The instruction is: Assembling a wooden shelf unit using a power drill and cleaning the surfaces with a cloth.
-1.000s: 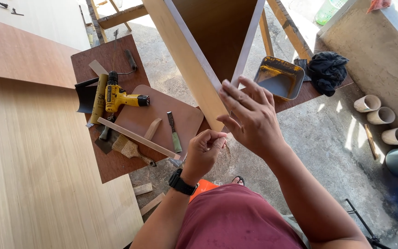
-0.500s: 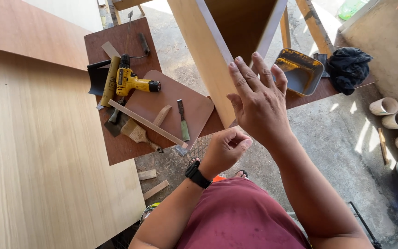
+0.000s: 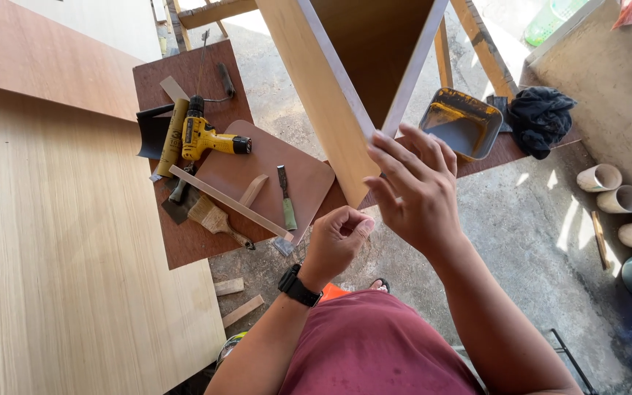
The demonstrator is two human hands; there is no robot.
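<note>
A tall wooden cabinet panel [image 3: 327, 95] with a white edge strip [image 3: 334, 69] stands tilted in front of me, its dark inside [image 3: 374, 44] facing up. My right hand [image 3: 417, 196] is spread open, with its fingertips resting on the lower corner of the white edge. My left hand [image 3: 336, 241], with a black watch on the wrist, is curled into a fist just below and left of the panel's corner. I see nothing held in it.
A brown board [image 3: 184, 241] to the left carries a yellow drill [image 3: 210, 137], a brush [image 3: 213, 218], a chisel [image 3: 285, 199], a wooden strip and a sandpaper roll. A large light plywood sheet [image 3: 60, 278] lies far left. A glue tray [image 3: 462, 123], a black cloth [image 3: 541, 115] and pipe pieces [image 3: 619, 199] lie to the right.
My right hand stays at the panel's corner with its fingers shifted slightly on the edge. My left fist has kept close beneath it. The view has drifted a little.
</note>
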